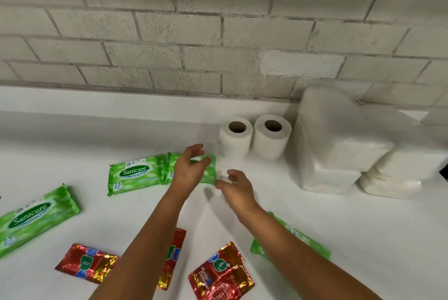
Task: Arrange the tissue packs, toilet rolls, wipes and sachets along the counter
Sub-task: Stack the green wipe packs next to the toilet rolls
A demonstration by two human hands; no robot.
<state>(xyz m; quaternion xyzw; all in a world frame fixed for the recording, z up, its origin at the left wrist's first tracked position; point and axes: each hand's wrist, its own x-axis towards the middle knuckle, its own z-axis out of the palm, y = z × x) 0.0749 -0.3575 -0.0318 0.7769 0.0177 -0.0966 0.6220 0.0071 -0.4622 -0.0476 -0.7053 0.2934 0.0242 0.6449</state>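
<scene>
- The left hand hung over a green wipes pack; its fingers were loose and a little bent, and they held nothing.
- The right hand was just beside that pack's right end; its fingers were loose too and held nothing.
- A second wipes pack lay flat, touching the left side of the first one; a third wipes pack lay well apart at the left edge; a fourth wipes pack peeked out from under the right arm.
- Two toilet rolls stood upright side by side near the brick wall; the white tissue packs were stacked just to their right.
- Three red shiny sachets lay at the front of the white counter; one was partly hidden by the left arm.
</scene>
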